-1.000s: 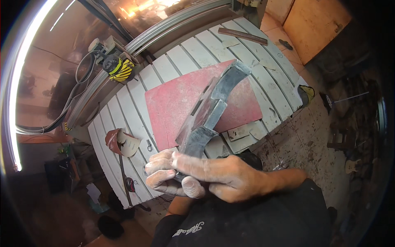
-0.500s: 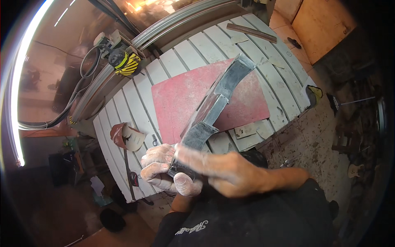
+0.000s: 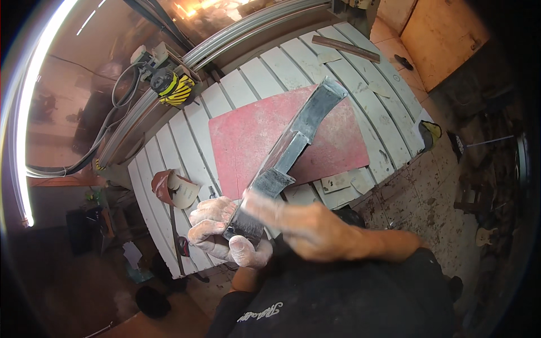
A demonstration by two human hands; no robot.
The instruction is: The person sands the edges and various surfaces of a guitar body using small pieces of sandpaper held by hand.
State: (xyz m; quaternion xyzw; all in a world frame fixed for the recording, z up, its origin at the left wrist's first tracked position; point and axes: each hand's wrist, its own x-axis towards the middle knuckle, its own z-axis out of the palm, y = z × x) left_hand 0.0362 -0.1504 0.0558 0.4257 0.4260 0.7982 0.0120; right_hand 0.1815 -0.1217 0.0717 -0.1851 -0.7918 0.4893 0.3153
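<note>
Gripping the near end of the long grey metal piece (image 3: 293, 149) in the dusty left hand (image 3: 217, 234), long axis running up and away over the red board (image 3: 248, 141); right hand (image 3: 315, 228) blurring across that near end, grasp impossible to tell

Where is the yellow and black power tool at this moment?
In the head view, the yellow and black power tool lies at the upper left, on the far left edge of the white slatted table, beyond the red board.
</note>
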